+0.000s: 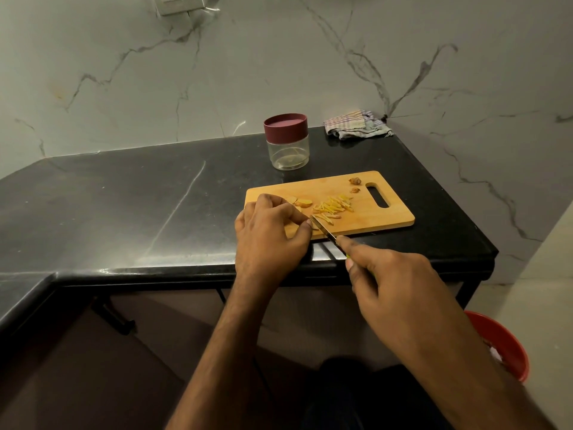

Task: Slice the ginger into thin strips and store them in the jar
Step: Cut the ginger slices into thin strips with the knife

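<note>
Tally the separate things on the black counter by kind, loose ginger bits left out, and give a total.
Cutting board: 1
Jar with maroon lid: 1
Checked cloth: 1
Knife, in the right hand: 1
Total: 4

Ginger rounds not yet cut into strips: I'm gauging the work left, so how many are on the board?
2 show: one round beside the left hand, another just right of it. More may hide under the fingers.
</note>
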